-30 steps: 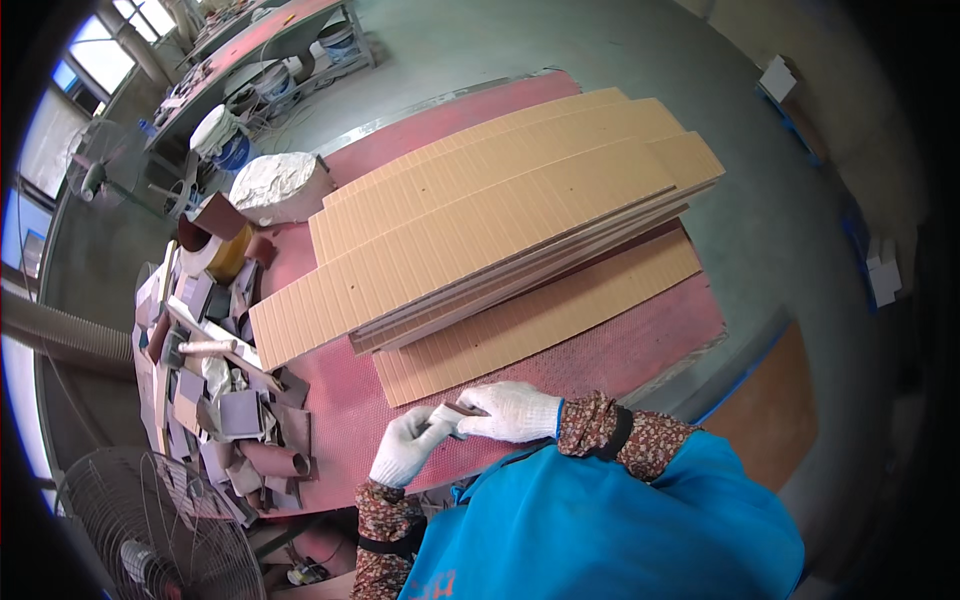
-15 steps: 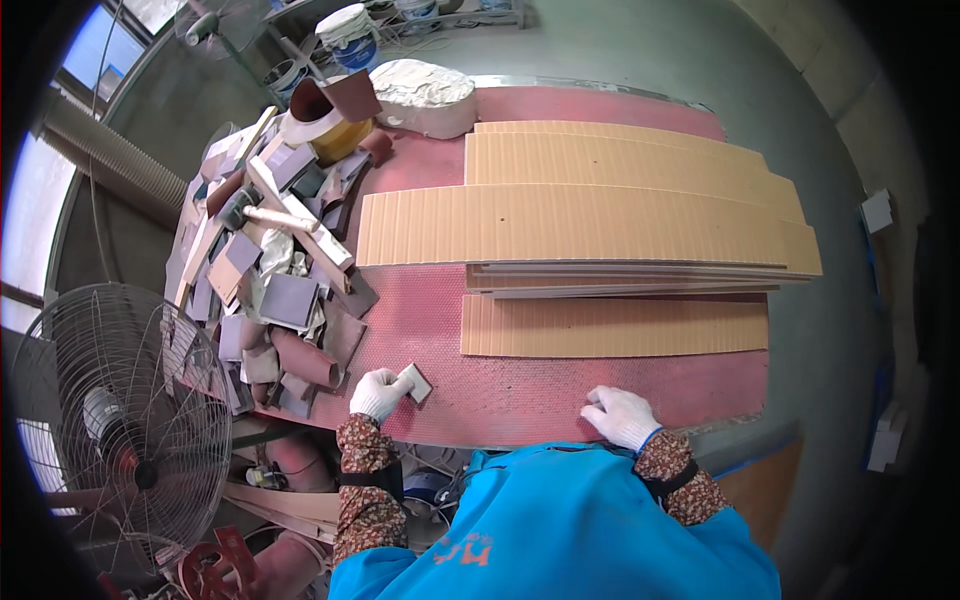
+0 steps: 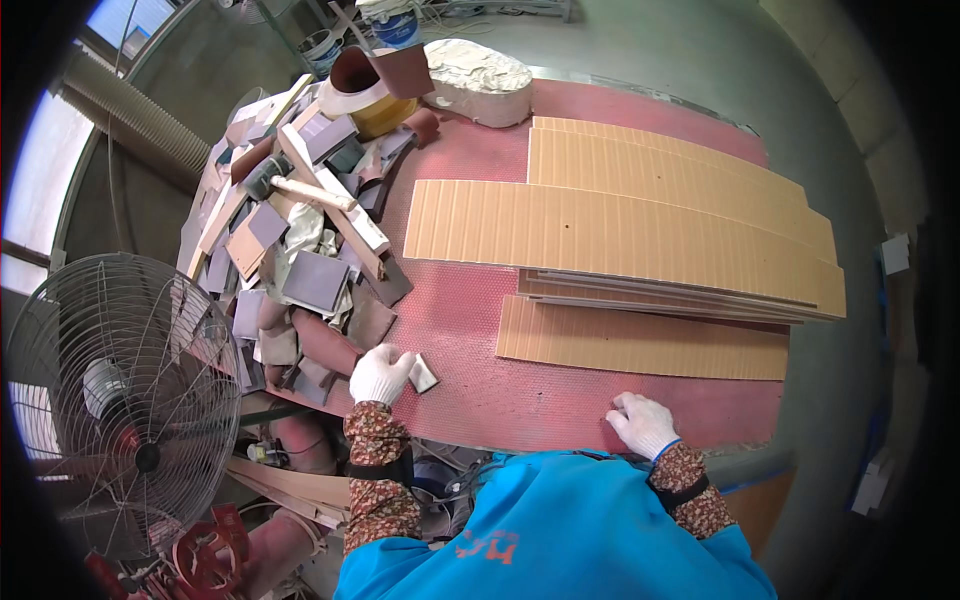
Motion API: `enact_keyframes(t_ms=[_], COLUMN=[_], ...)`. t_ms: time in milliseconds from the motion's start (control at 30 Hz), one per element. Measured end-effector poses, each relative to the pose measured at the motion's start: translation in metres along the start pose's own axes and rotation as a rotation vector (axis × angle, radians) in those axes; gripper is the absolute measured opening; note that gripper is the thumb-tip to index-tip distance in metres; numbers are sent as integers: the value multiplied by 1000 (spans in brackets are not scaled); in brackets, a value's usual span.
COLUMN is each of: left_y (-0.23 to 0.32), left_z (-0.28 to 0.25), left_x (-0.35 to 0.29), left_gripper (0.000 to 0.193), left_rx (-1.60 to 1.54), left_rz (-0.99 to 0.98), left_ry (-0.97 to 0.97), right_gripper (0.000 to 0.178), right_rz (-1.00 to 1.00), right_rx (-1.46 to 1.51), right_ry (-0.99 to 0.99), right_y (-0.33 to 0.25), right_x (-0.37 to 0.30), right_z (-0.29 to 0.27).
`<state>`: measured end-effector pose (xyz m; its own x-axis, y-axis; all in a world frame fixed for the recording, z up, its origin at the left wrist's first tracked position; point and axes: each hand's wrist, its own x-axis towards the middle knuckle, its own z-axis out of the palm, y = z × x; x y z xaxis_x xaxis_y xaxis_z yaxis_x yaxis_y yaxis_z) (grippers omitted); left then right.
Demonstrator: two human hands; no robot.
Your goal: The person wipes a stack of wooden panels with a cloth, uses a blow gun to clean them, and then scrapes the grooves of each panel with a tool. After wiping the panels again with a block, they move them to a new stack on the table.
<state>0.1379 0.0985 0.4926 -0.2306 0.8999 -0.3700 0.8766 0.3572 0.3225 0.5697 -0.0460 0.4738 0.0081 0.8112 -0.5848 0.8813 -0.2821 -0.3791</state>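
My left hand (image 3: 381, 375), in a white glove, pinches the edge of a small, pale, flat rectangular block (image 3: 424, 374) with dark edges, low over the red tabletop. Beside that hand lies a reddish-brown roll of abrasive sheet (image 3: 324, 341). At the table's near side, my gloved right hand (image 3: 643, 425) rests with loosely bent fingers a little apart, nothing in them. Beyond it is a long tan ribbed board (image 3: 640, 338). Farther off, a stack of similar boards (image 3: 560, 222) lies partly fanned out, each with a small dark hole.
On the left, a heap of abrasive sheets (image 3: 317, 281), wood strips and a mallet (image 3: 265, 177) covers the table. Behind it stand a tape roll (image 3: 372, 115) and a white-topped lump (image 3: 480, 85). A caged fan (image 3: 125, 400) stands near left; a bucket (image 3: 395, 27) is at the back.
The view has shifted, so the table appears farther right. Against the table, my left hand has moved slightly left with the small block. My right hand has hardly moved.
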Motion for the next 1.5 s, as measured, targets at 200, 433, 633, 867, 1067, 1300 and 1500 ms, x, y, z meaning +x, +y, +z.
enact_keyframes(t_ms=[200,433,633,867,1067,1300,1500], left_y=[43,92,141,141,139,140,43], left_z=[-20,-37,-53,-50,-53,-49,-36], left_x=[12,52,47,61,67,63,75], left_gripper=[51,51,41,43,41,35,39], left_rx=[-660,-1169,-1078,-1175,-1191,-1032,-867], left_rz=[238,295,297,315,391,368,477], left_ry=[111,15,-21,-56,-49,-14,-38], right_gripper=[46,43,42,42,39,37,51], right_rz=[13,18,6,25,30,210,323], right_rx=[-28,-45,-50,-53,-42,136,812], right_ry=[-6,27,48,40,48,380,703], right_y=[1,5,11,12,12,52,143], right_x=[2,0,1,-2,-2,-14,-23], right_z=[1,4,10,13,8,-36,-88])
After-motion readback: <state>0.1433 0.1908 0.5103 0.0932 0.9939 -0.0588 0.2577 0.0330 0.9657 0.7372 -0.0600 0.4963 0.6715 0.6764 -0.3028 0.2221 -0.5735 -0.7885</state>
